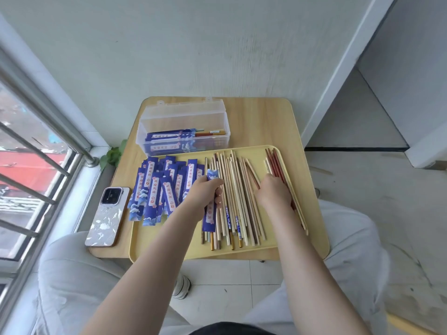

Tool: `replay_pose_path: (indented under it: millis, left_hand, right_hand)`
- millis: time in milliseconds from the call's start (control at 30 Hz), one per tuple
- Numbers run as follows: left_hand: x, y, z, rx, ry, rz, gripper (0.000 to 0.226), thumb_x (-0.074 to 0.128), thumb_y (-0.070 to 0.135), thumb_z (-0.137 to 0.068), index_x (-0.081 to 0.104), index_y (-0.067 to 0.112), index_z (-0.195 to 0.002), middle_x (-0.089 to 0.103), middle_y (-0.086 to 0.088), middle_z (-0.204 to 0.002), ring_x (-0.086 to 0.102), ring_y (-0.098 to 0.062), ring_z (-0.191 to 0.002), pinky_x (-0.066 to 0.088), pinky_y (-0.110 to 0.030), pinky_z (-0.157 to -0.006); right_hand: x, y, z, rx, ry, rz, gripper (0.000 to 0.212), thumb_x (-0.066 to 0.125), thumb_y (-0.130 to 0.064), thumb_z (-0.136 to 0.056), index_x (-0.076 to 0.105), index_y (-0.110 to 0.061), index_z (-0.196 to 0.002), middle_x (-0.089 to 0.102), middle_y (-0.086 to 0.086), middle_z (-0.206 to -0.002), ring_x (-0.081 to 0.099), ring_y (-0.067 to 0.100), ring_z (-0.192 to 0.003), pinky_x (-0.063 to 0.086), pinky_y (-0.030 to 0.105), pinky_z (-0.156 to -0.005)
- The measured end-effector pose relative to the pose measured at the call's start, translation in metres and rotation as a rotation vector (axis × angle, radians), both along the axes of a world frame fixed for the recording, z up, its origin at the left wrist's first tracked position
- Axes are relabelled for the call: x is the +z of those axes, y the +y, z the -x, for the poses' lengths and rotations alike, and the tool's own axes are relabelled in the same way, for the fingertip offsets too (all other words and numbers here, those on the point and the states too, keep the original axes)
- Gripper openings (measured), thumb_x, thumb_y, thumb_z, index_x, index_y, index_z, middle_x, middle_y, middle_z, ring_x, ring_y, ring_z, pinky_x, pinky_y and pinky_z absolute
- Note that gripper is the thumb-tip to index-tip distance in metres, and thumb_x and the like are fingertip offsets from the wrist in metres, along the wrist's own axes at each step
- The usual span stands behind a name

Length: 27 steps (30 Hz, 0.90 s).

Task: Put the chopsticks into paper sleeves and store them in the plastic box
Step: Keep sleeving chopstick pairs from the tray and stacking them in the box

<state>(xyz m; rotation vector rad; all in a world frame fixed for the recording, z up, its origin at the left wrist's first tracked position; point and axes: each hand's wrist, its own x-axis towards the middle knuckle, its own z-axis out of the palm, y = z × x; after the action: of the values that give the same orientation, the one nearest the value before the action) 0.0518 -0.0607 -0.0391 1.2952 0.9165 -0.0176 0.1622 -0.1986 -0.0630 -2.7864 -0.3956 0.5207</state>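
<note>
A person sits at a small wooden bench [261, 122] with a yellow tray [302, 238] on its near part. The left hand [205, 192] is over the middle of the tray, and its fingers [215, 183] are curled around one blue sleeve [211, 213], which stands almost upright in the view, its far end above the hand and its near end below it. The right hand [274, 192] lies on the right part of the tray with the back of the hand up; its fingers touch the chopsticks there, but whether they pinch one cannot be told, because the hand hides them. Loose chopsticks [235, 201] lie side by side in the middle of the tray, most of them pale wood, some brown, and a few with blue patterned near ends. A small group of red chopsticks [275, 163] lies at the right, just beside the right hand. A pile of empty sleeves [159, 187] lies on the left part of the tray, overlapping each other. The clear box [182, 131] stands on the bench just behind the tray, with its lid open, and some filled sleeves lie inside it with chopstick ends showing at the right. A phone [106, 216] lies face down on the bench, left of the tray. A window with metal bars [36, 153] is at the far left.
</note>
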Motion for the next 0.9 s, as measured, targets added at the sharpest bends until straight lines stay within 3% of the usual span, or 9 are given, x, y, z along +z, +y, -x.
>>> replay_pose_path:
  millis: [167,233,333,500,667,733,800,867,900]
  left_hand:
    - [-0.01,-0.007,0.003,-0.001,0.02,0.001,0.019,0.06,0.014,-0.098,0.045,0.014,-0.087,0.041,0.0,-0.059,0.037,-0.013,-0.046,0.041,-0.028,-0.045]
    - [-0.012,-0.006,0.005,-0.013,0.028,-0.006,0.02,0.059,0.015,-0.099,0.043,0.014,-0.086,0.039,0.0,-0.058,0.035,-0.014,-0.046,0.04,-0.028,-0.044]
    - [-0.009,-0.006,0.008,-0.009,0.022,0.016,0.016,0.058,0.02,-0.1,0.047,0.012,-0.093,0.038,0.0,-0.057,0.034,-0.015,-0.046,0.039,-0.027,-0.044]
    - [-0.009,-0.001,0.009,0.041,0.066,0.097,0.055,0.036,0.056,-0.102,0.063,0.008,-0.095,0.05,-0.001,-0.056,0.045,-0.017,-0.049,0.042,-0.029,-0.052]
    - [-0.002,-0.001,0.012,0.059,0.03,0.138,0.053,0.036,0.044,-0.104,0.059,0.006,-0.075,0.054,-0.01,-0.063,0.048,-0.022,-0.052,0.046,-0.032,-0.054]
    - [0.001,-0.001,0.013,0.036,0.029,0.155,0.048,0.036,0.038,-0.104,0.057,0.006,-0.074,0.053,-0.011,-0.064,0.048,-0.022,-0.053,0.045,-0.033,-0.056]
    - [0.003,-0.001,0.013,0.029,0.021,0.178,0.045,0.035,0.034,-0.103,0.056,0.006,-0.076,0.053,-0.01,-0.062,0.047,-0.022,-0.053,0.042,-0.033,-0.057]
    - [0.005,-0.001,0.014,0.03,0.017,0.183,0.042,0.033,0.032,-0.103,0.055,0.006,-0.079,0.054,-0.009,-0.06,0.047,-0.021,-0.053,0.041,-0.032,-0.056]
    - [0.006,-0.001,0.015,0.03,0.015,0.18,0.042,0.032,0.032,-0.103,0.055,0.006,-0.08,0.054,-0.009,-0.059,0.047,-0.021,-0.052,0.041,-0.031,-0.055]
  right_hand:
    - [-0.001,0.002,0.005,-0.018,0.01,-0.025,0.016,0.06,-0.01,-0.096,0.061,-0.002,-0.11,0.059,0.006,-0.096,0.059,0.025,-0.08,0.049,0.032,-0.062]
    - [0.0,0.003,0.006,-0.032,0.003,-0.043,0.034,0.063,-0.011,-0.095,0.055,0.0,-0.126,0.065,0.011,-0.107,0.064,0.027,-0.086,0.05,0.032,-0.063]
    - [0.0,0.006,0.006,-0.022,-0.017,-0.036,0.067,0.066,-0.012,-0.094,0.03,0.003,-0.149,0.065,0.016,-0.12,0.068,0.03,-0.1,0.05,0.032,-0.064]
    - [0.006,0.007,0.005,-0.007,-0.023,-0.073,0.049,0.058,-0.001,-0.094,0.042,0.002,-0.14,0.066,0.015,-0.113,0.068,0.031,-0.097,0.052,0.033,-0.065]
    - [0.03,0.013,0.001,0.009,0.06,-0.402,0.012,0.052,-0.015,-0.099,0.06,-0.008,-0.107,0.063,0.004,-0.088,0.056,0.013,-0.064,0.038,0.022,-0.05]
    - [0.041,0.019,-0.002,0.003,0.063,-0.535,0.019,0.048,-0.024,-0.103,0.062,-0.012,-0.1,0.059,-0.002,-0.077,0.049,0.01,-0.057,0.037,0.021,-0.049]
    - [0.052,0.023,-0.003,-0.008,0.071,-0.646,0.018,0.047,-0.026,-0.104,0.062,-0.017,-0.109,0.059,-0.005,-0.074,0.051,0.008,-0.059,0.04,0.024,-0.056]
    - [0.059,0.025,-0.002,-0.062,0.175,-0.819,0.033,0.052,-0.024,-0.102,0.052,-0.026,-0.136,0.066,0.001,-0.081,0.059,0.01,-0.066,0.048,0.025,-0.059]
    - [0.061,0.026,0.0,-0.091,0.248,-0.898,0.041,0.054,-0.023,-0.101,0.047,-0.034,-0.14,0.068,0.002,-0.082,0.062,0.01,-0.068,0.05,0.023,-0.057]
